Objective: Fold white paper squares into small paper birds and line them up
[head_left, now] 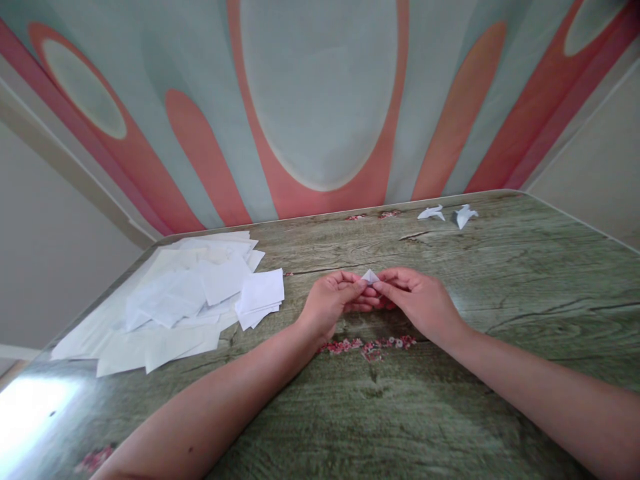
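Both my hands meet over the middle of the table around a small folded piece of white paper (370, 276). Its pointed, triangular top shows between them, while the lower part is hidden by fingers. My left hand (341, 293) pinches the paper's left side between thumb and fingers. On the other side, my right hand (414, 297) pinches it with the thumb in front and fingers curled behind. To the left lies a small stack of white paper squares (261, 293), a short way from my left hand.
A wide, loose pile of white and cream paper sheets (165, 293) covers the table's left side. Two folded white paper figures (432, 213) lie at the back right. The wood-patterned tabletop (525, 280) meets a patterned wall or curtain (320, 100) behind.
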`<state>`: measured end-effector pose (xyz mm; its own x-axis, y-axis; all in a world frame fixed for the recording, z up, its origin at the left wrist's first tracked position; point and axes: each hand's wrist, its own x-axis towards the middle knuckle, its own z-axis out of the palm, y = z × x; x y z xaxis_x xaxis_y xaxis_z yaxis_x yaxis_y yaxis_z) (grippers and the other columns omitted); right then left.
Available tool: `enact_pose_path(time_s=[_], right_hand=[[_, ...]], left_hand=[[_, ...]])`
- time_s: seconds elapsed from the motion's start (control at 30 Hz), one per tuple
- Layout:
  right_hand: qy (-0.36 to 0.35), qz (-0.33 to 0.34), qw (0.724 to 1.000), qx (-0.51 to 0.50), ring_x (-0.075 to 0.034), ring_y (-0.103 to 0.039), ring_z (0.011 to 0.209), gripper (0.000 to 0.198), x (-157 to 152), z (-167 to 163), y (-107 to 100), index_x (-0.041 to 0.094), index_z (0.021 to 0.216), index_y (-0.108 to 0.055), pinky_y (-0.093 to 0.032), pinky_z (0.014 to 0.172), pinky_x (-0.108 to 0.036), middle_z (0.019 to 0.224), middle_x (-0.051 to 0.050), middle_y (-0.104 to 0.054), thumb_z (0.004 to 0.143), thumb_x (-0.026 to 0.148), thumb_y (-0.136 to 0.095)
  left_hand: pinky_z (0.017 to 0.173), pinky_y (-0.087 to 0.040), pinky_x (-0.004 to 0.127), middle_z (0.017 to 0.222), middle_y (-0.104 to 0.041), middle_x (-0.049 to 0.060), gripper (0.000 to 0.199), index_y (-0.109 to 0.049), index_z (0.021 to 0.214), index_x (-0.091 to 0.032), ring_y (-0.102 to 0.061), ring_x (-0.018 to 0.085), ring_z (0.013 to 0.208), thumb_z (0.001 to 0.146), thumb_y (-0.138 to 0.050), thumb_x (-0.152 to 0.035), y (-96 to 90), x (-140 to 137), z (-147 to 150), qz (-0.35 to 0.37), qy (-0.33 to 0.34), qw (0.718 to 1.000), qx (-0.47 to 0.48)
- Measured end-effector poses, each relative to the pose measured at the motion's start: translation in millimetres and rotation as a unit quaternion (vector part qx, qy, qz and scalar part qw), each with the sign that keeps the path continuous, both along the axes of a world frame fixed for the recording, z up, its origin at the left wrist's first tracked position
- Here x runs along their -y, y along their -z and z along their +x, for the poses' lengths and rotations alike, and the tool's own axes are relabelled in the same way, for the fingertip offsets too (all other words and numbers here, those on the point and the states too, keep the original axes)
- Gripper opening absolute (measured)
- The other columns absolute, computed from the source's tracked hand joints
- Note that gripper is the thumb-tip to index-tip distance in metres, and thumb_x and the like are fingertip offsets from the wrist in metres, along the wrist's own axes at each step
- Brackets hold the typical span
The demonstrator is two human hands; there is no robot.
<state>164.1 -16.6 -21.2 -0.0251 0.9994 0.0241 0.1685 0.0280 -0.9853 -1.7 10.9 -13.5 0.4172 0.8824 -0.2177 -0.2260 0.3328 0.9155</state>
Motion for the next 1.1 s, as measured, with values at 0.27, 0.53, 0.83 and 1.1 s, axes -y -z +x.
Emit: enact_pose_path(time_s=[0.27, 0.53, 0.83, 1.1], right_hand=[[0.002, 0.023, 0.999, -0.034, -0.016, -0.065, 0.072, 0.022, -1, 1, 5, 0.02, 0.092, -0.066, -0.05, 0.068, -0.029, 0.08, -0.002, -0.071, 0.078, 0.038, -0.066], [0.041, 0.064, 0.997, 0.006, -0.015, -0.063, 0.07, 0.019, 3, 0, -3, 0.02, 0.083, -0.069, -0.048, 0.068, -0.027, 0.076, -0.001, -0.07, 0.078, 0.038, -0.068], [0.048, 0.081, 0.995, 0.019, -0.015, -0.063, 0.074, 0.018, 12, -1, -12, 0.021, 0.081, -0.07, -0.048, 0.07, -0.027, 0.079, -0.001, -0.071, 0.079, 0.038, -0.067], [0.033, 0.072, 0.997, -0.007, -0.016, -0.061, 0.078, 0.02, 11, -1, -12, 0.019, 0.082, -0.068, -0.046, 0.072, -0.029, 0.082, -0.002, -0.07, 0.081, 0.039, -0.065]], left_hand=[[0.066, -0.056, 0.028, 0.071, -0.07, 0.005, 0.025, -0.058, 0.084, -0.011, -0.068, 0.015, 0.063, 0.073, -0.074, -0.026, 0.0, 2, 3, 0.058, -0.018, 0.998, -0.001], [0.067, -0.052, 0.023, 0.069, -0.065, -0.001, 0.023, -0.058, 0.076, -0.012, -0.064, 0.01, 0.065, 0.068, -0.077, -0.022, -0.9, 7, 7, 0.161, -0.052, 0.985, -0.021], [0.072, -0.054, 0.028, 0.073, -0.07, 0.003, 0.021, -0.056, 0.08, -0.014, -0.069, 0.016, 0.071, 0.076, -0.072, -0.028, -3.9, 14, 3, 0.249, -0.069, 0.962, -0.093], [0.07, -0.055, 0.029, 0.073, -0.072, 0.004, 0.022, -0.055, 0.076, -0.015, -0.07, 0.017, 0.07, 0.077, -0.071, -0.03, -3.8, 14, 2, 0.25, -0.065, 0.961, -0.095]])
